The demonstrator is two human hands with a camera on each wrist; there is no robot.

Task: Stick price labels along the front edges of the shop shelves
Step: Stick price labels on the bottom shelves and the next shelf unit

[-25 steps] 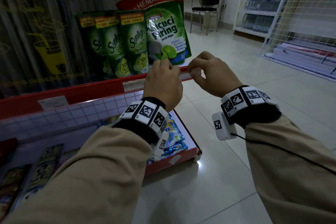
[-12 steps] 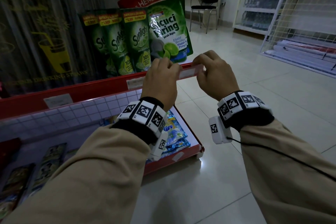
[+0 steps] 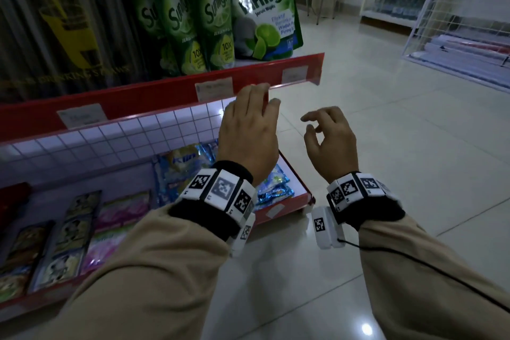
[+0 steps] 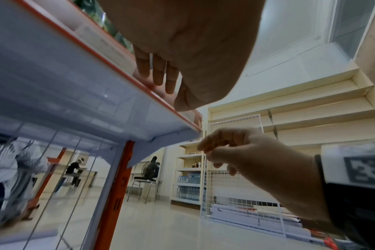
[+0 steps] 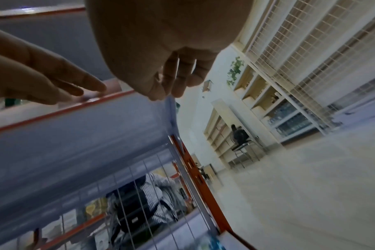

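On the upper shelf, behind its red front edge [image 3: 154,96], green soap pouches [image 3: 215,16] stand upright in a row; three read "Sunlight" and "10X", the largest at the right end reads "…cuci Piring". Left of them, a dark pack [image 3: 63,25] printed "DRINKING STRAWS". The lower shelf [image 3: 292,199] holds blue sachets [image 3: 182,163] and, further left, flat packets whose print is too dim to read.

Three price labels sit on the red edge, long sides running along it: one left [image 3: 82,116], one middle [image 3: 214,88], one near the right end [image 3: 294,74] behind the clear strip. Their writing is not legible.

Left hand [image 3: 248,132]: fingers straight, tips touching the red edge just right of the middle label, holding nothing. Right hand [image 3: 328,135]: off the shelf, out over the floor tiles [image 3: 386,124], fingers loosely curled, nothing in them.
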